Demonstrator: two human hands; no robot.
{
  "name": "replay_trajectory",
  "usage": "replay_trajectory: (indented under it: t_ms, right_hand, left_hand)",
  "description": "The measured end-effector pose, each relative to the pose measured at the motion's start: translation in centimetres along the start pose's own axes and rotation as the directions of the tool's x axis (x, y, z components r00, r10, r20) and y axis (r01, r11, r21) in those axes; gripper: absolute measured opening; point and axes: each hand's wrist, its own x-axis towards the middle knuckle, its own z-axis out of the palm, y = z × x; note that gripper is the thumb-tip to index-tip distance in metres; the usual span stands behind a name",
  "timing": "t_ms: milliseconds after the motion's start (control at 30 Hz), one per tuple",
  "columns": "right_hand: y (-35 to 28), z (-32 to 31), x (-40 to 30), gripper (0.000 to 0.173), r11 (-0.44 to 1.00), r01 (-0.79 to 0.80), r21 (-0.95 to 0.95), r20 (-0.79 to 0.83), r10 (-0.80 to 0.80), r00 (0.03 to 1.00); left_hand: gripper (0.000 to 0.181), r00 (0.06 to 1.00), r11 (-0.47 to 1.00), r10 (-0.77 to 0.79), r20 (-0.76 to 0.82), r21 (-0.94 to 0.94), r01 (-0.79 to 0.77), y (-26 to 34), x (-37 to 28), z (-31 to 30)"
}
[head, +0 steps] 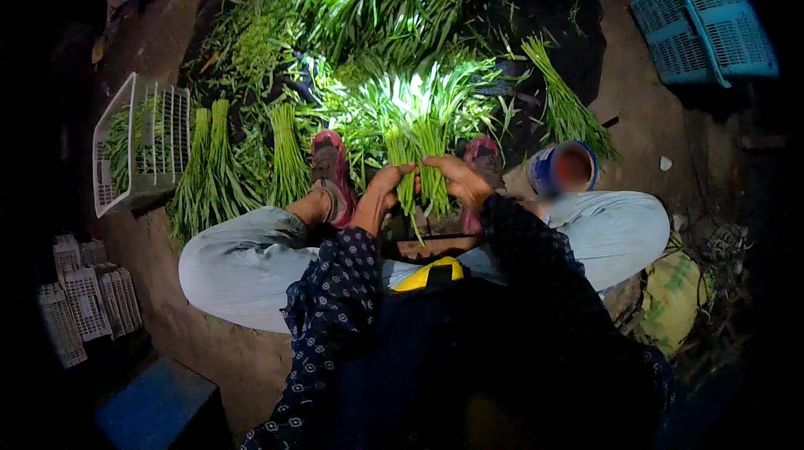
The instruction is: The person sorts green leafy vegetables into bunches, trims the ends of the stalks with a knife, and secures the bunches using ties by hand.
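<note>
My left hand (380, 192) grips a slim bunch of green stems (400, 147), leaves pointing away from me. A thicker bunch (433, 189) of the same long-stemmed leafy greens, probably water spinach, is in my right hand (461, 181). Both bunches are upright side by side between my shoes, cut ends towards me, and their leaves fan out under a bright light. The hands nearly meet at the thumbs; fingers behind the stems are partly hidden. Beyond lies a large heap of loose greens (402, 29). Sorted bundles (220, 136) lie to the left, one more bundle (562, 95) to the right.
A white plastic crate (130, 136) holding greens stands left. Beside my right knee is a blue-and-white tub (537, 170), its contents blurred. A blue plastic basket (722, 23) lies far right. Stacked crates (88, 296), a blue box (157, 403) and a yellow-green sack (672, 299) lie around me.
</note>
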Motion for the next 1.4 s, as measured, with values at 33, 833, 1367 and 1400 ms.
replay_trajectory:
  t_ms: [33,833,1367,1400]
  right_hand:
    - [-1.6,1.4,-2.4,0.03,0.999,-0.038,-0.031,-0.012,0.037,0.999]
    - [0.6,-4.1,2.5,0.045,0.793,0.425,-0.436,0.005,-0.47,0.883]
    - [-2.5,-1.6,-4.1,0.018,-0.136,0.478,-0.868,0.476,-0.5,0.723]
    - [-2.1,-1.9,-4.0,0.015,-0.116,0.477,-0.871,0.457,-0.546,0.702]
  left_hand:
    - [0.016,0.996,0.996,-0.069,0.054,-0.061,0.072,-0.9,-0.1,-1.0]
    - [0.031,0.949,0.764,0.028,0.313,-0.619,0.182,-1.9,0.3,3.5]
    - [0.04,0.875,0.732,0.139,0.463,-0.644,0.224,-2.2,-0.2,3.5]
    - [0.04,0.9,0.735,0.123,0.418,-0.648,0.2,-2.0,-0.5,4.1]
